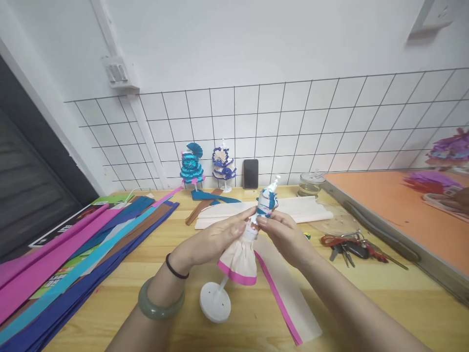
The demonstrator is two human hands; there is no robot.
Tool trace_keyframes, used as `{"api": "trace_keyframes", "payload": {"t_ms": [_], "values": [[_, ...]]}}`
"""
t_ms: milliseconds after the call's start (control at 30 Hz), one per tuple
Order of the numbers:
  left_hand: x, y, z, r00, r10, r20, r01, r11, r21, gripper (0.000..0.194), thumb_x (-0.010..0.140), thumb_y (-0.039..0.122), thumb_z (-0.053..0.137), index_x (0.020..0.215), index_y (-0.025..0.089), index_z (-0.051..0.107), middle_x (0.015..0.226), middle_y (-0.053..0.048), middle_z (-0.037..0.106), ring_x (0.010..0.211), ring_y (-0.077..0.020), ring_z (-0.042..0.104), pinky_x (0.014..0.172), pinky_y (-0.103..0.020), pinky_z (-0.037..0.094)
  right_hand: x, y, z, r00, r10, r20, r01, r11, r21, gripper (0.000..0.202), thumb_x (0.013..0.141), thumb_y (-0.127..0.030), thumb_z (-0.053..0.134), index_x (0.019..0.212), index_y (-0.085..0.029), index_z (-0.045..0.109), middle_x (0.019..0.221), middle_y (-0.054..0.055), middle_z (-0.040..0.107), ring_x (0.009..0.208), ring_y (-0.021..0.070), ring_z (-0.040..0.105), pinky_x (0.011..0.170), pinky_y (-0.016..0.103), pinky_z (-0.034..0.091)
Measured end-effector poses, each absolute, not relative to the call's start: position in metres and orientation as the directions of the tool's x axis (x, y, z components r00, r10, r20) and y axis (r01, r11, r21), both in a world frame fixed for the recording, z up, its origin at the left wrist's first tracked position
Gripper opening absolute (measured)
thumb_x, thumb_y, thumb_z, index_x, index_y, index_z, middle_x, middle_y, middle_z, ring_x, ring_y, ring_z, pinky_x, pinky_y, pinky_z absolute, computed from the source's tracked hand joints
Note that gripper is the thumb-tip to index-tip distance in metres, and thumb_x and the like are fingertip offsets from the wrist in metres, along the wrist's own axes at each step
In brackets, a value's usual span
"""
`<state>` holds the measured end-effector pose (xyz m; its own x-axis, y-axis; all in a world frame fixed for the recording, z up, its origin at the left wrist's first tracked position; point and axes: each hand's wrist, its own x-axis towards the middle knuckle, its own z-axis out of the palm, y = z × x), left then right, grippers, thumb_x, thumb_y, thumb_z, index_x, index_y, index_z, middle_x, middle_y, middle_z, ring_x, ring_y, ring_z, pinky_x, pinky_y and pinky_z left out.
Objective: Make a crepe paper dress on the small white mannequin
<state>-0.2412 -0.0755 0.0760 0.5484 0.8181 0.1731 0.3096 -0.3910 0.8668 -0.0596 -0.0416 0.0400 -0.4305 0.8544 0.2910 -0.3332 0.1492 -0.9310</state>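
Observation:
Tilted between my two hands is a small white stand wrapped in crepe paper [240, 261]. It has a cream skirt with a pink hem, and a blue-and-white paper part above that. The round white base [215, 302] shows at the lower end. My left hand [223, 232] is closed on its middle from the left, wearing a bangle and a black band on the wrist. From the right, my right hand [280, 232] pinches it just under the blue paper. A cream paper strip with a pink edge [287, 291] lies beneath, touching neither hand as far as I see.
Crepe paper strips [106, 254] lie at left. Two finished-looking paper-covered stands [191, 166] and a phone [250, 174] stand along the wall. A cream paper roll [304, 210], glass jar [310, 185] and keys [351, 249] lie right. Another person's hand [454, 198] rests on the orange table.

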Motion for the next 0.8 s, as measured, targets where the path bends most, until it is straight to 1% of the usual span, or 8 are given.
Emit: {"api": "trace_keyframes", "payload": {"t_ms": [133,233,300,400,500,633,700,800], "values": [[-0.240,-0.075,0.074,0.526,0.822,0.215,0.301,-0.417,0.857,0.044,0.090,0.041,0.033,0.133,0.033,0.037,0.142,0.003,0.035,0.131,-0.0219,0.030,0.108,-0.042,0.023,-0.060,-0.043,0.043,-0.424,0.861,0.281,-0.351,0.129,-0.927,0.018,0.076,-0.034,0.061,0.072,-0.018,0.065,0.072,0.003,0.064,0.071,0.0183,0.057,0.072,0.032,0.042],[-0.240,-0.074,0.071,0.450,0.860,0.240,0.268,-0.386,0.882,0.044,0.089,0.043,0.036,0.132,0.035,0.038,0.140,0.000,0.039,0.127,-0.0239,0.036,0.104,-0.042,0.031,-0.059,-0.041,0.045,-0.409,0.865,0.290,-0.372,0.133,-0.919,0.019,0.075,-0.034,0.061,0.082,-0.018,0.067,0.076,0.004,0.066,0.073,0.0188,0.058,0.074,0.032,0.043],[-0.240,-0.072,0.069,0.354,0.896,0.268,0.248,-0.367,0.897,0.045,0.088,0.044,0.039,0.131,0.032,0.041,0.135,-0.003,0.045,0.123,-0.0245,0.040,0.101,-0.041,0.033,-0.057,-0.037,0.045,-0.343,0.898,0.274,-0.372,0.138,-0.918,0.022,0.075,-0.035,0.061,0.089,-0.018,0.067,0.077,0.004,0.066,0.074,0.0186,0.058,0.074,0.032,0.043],[-0.239,-0.068,0.067,0.194,0.940,0.281,0.258,-0.326,0.910,0.048,0.085,0.046,0.042,0.129,0.026,0.043,0.120,-0.008,0.054,0.112,-0.0243,0.048,0.092,-0.038,0.039,-0.052,-0.028,0.044,-0.151,0.958,0.243,-0.311,0.187,-0.932,0.027,0.074,-0.038,0.064,0.092,-0.018,0.068,0.082,0.005,0.067,0.082,0.0210,0.059,0.075,0.034,0.044],[-0.235,-0.064,0.063,0.076,0.958,0.275,0.290,-0.285,0.914,0.052,0.081,0.048,0.049,0.125,0.021,0.044,0.098,-0.007,0.060,0.095,-0.0216,0.055,0.081,-0.035,0.043,-0.046,-0.022,0.045,0.028,0.976,0.214,-0.284,0.213,-0.935,0.028,0.070,-0.042,0.067,0.087,-0.019,0.070,0.089,0.007,0.068,0.090,0.0237,0.058,0.075,0.035,0.045],[-0.223,-0.063,0.055,-0.047,0.957,0.285,0.325,-0.255,0.911,0.053,0.075,0.049,0.056,0.117,0.019,0.043,0.074,0.000,0.059,0.072,-0.0163,0.056,0.069,-0.031,0.043,-0.042,-0.016,0.046,0.147,0.979,0.139,-0.434,0.190,-0.881,0.022,0.067,-0.040,0.071,0.077,-0.021,0.069,0.090,0.005,0.069,0.087,0.0210,0.060,0.069,0.031,0.046],[-0.215,-0.064,0.052,-0.080,0.957,0.278,0.332,-0.238,0.913,0.055,0.073,0.049,0.060,0.115,0.020,0.041,0.074,0.000,0.060,0.068,-0.0150,0.056,0.067,-0.030,0.043,-0.042,-0.014,0.044,0.168,0.981,0.101,-0.509,0.174,-0.843,0.020,0.066,-0.039,0.072,0.076,-0.022,0.067,0.092,0.004,0.069,0.086,0.0199,0.061,0.068,0.029,0.046],[-0.203,-0.067,0.048,-0.086,0.962,0.261,0.289,-0.227,0.930,0.063,0.070,0.045,0.065,0.120,0.020,0.038,0.085,-0.004,0.063,0.074,-0.0157,0.058,0.072,-0.032,0.044,-0.044,-0.011,0.041,0.177,0.982,0.068,-0.543,0.155,-0.825,0.024,0.065,-0.040,0.072,0.080,-0.022,0.066,0.097,0.005,0.068,0.090,0.0213,0.061,0.068,0.030,0.048]]}}
